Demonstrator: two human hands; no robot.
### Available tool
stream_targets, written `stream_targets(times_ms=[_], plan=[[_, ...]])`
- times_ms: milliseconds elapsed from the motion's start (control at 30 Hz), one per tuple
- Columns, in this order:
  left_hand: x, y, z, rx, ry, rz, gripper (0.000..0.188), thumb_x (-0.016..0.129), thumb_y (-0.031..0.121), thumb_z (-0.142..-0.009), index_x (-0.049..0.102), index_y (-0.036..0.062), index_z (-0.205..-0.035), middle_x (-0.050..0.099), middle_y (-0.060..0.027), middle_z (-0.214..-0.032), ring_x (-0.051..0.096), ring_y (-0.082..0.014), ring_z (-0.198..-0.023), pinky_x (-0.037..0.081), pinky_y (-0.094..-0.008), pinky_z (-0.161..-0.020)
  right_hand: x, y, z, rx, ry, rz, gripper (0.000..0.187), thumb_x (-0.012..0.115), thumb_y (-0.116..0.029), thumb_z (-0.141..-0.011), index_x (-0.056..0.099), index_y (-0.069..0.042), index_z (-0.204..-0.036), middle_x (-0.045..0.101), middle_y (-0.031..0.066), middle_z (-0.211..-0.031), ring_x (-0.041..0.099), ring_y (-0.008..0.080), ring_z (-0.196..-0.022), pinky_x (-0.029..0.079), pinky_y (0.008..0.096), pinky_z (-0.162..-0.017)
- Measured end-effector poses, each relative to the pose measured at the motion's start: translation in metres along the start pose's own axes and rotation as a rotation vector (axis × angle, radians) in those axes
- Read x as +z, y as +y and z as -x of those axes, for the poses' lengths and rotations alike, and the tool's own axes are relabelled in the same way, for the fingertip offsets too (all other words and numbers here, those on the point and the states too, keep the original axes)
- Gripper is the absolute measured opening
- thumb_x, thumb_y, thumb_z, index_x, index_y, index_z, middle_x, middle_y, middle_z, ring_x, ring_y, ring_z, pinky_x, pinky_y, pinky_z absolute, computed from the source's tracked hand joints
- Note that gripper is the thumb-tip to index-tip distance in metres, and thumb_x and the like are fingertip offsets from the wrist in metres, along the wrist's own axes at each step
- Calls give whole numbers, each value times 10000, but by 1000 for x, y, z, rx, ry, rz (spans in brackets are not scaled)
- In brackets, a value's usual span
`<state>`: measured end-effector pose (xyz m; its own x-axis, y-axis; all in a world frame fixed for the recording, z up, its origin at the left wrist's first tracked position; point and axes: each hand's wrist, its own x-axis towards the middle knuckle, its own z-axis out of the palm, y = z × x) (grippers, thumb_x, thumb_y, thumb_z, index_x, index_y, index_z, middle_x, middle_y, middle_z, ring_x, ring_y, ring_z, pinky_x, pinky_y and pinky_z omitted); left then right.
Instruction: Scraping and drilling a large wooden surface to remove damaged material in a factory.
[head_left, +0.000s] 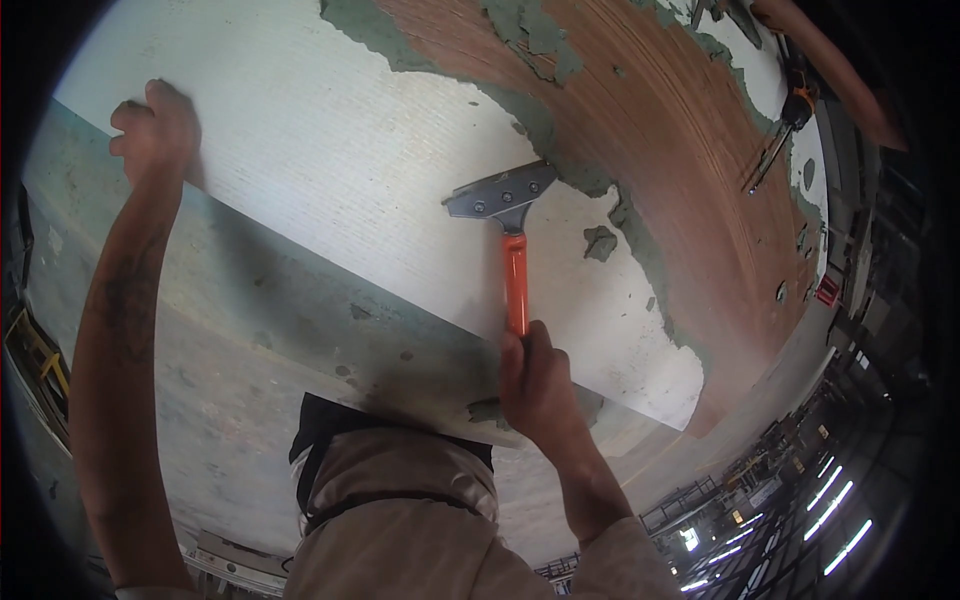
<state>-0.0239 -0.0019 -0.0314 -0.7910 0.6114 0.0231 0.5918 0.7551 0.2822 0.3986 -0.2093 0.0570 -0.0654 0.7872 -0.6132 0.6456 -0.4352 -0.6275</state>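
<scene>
My right hand (540, 385) is closed round the lower end of a scraper's orange handle. The wide grey metal head of the scraper (505, 195), with several screws in it, is over a white textured sheet (350, 170), one corner beside a ragged border of grey-green putty (530, 115). A loose flake of the putty (600, 243) lies right of the handle. At the far left, my left hand (160, 130) rests on the sheet near its front edge, fingers bent and somewhat apart, with nothing visible in them.
Beyond the putty border spreads a smeared reddish-brown coating (650, 120). A black-and-orange tool with a metal shaft (795, 108) is at the upper right, near what looks like another person's bare forearm (835, 65). A greenish stained surface (260, 280) runs along the sheet's near edge.
</scene>
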Motion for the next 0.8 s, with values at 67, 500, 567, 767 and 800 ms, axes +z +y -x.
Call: stream_targets(times_ms=[67,500,567,767,800], plan=[[-1,4,3,-1,6,-4,865,418,616,-975,299,-84,-1470,360,-416,-1440,524,-531,-1235,445,-552,-1053,3,-4,2,7,12,-22,272,480,-222,-1076,482,26,-962,561,175,-583,606,335,-494,416,413,-466],[0,13,10,-14,-17,53,811,424,584,-986,328,-95,-1418,366,-423,-1415,561,-533,-1190,474,-554,-1028,79,-73,-18,141,51,-701,395,381,-356,-1109,447,31,-1070,487,62,-649,518,143,-449,494,290,-444],[-1,12,11,-31,-8,64,800,430,574,-986,330,-92,-1417,372,-425,-1405,563,-534,-1187,474,-556,-1027,91,-82,-26,134,77,-765,389,374,-359,-1111,438,20,-1050,484,70,-656,506,147,-438,493,294,-439],[-11,14,15,2,10,135,754,471,525,-986,336,-87,-1407,386,-425,-1351,572,-553,-1131,475,-583,-990,90,-93,-25,186,133,-742,388,347,-375,-1116,414,-17,-981,472,72,-620,501,164,-405,474,312,-396],[-17,12,16,13,12,143,738,479,510,-988,335,-79,-1410,385,-421,-1347,572,-560,-1116,476,-589,-980,90,-99,-25,204,121,-715,393,339,-377,-1117,411,-21,-967,470,70,-603,505,170,-399,466,316,-383]])
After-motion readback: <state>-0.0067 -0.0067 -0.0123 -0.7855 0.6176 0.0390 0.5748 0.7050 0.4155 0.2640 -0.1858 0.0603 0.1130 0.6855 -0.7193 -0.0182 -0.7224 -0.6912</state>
